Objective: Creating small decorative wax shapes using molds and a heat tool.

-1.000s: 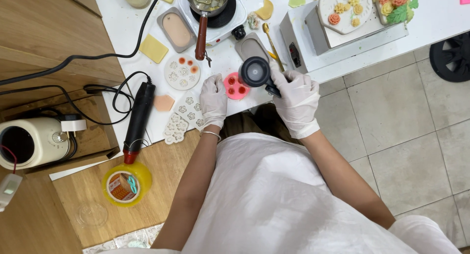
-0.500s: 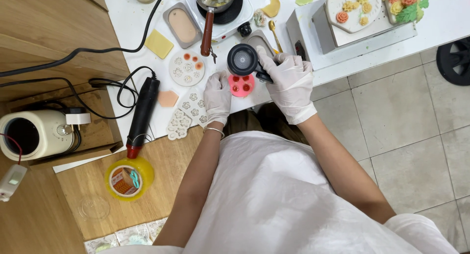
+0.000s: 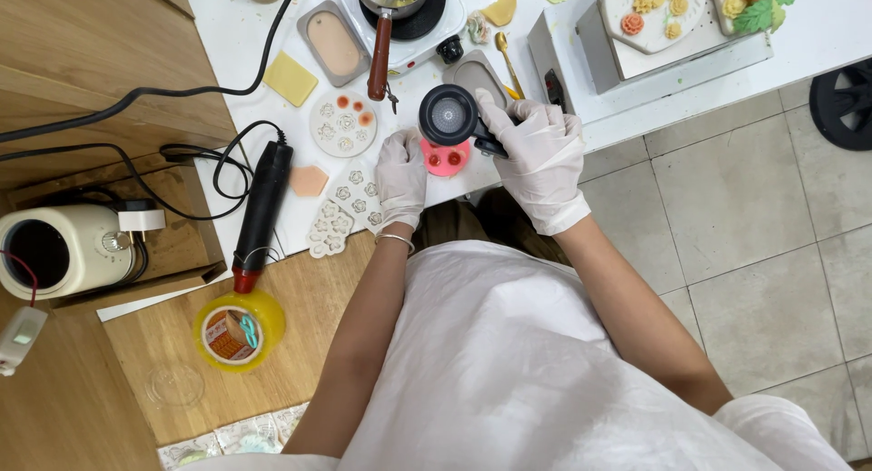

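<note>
Two hands: both mine, gloved, busy at the table edge, upper middle of the frame.
White table point(image 3: 272, 217): round flower mould point(image 3: 343, 123) partly filled, some cavities bare.
Right hand point(image 3: 538, 158): fingers clenched round a black heat tool point(image 3: 450, 117), nozzle over the mould.
Left hand point(image 3: 401, 173): fingertips pinching the pink mould point(image 3: 445, 157), steadying it.
Pink mould: two red fills showing, not yet turned out.

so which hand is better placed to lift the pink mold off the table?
Left, probably. The left hand already rests against the pink mold, while the right hand is occupied gripping the black heat tool above it.
</note>
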